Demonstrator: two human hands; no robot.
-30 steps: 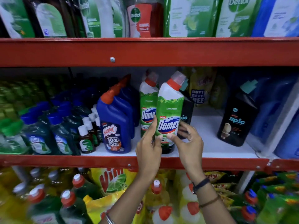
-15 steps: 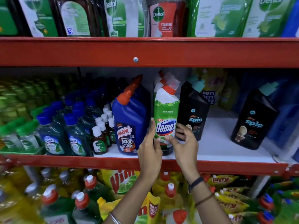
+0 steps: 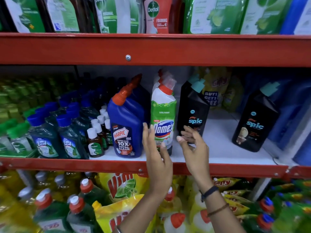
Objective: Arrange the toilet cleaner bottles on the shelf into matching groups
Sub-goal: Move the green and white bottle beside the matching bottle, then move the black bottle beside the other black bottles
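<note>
A green and white Domex bottle [image 3: 162, 118] with a red cap stands upright on the white middle shelf [image 3: 218, 148], with more Domex bottles lined up behind it. A blue Harpic bottle [image 3: 126, 126] stands just left of it. Two black Spic bottles [image 3: 193, 113] stand just right of it, and a third black Spic bottle [image 3: 255, 121] stands apart farther right. My left hand [image 3: 155, 148] is open in front of the Domex bottle, fingers spread, not gripping it. My right hand [image 3: 193, 145] is open too, hovering in front of the nearer Spic bottle's base.
Small brown Dettol bottles [image 3: 96, 142] and green Lizol bottles [image 3: 45, 137] fill the shelf's left side. Yellow pouches [image 3: 218, 88] stand at the back right. A red shelf beam [image 3: 151, 49] runs overhead with Dettol packs above; Vim bottles [image 3: 121, 187] crowd the shelf below.
Both hands have let go of the front Domex bottle and drawn back slightly. The bottle now stands in line with the other Domex bottles.
</note>
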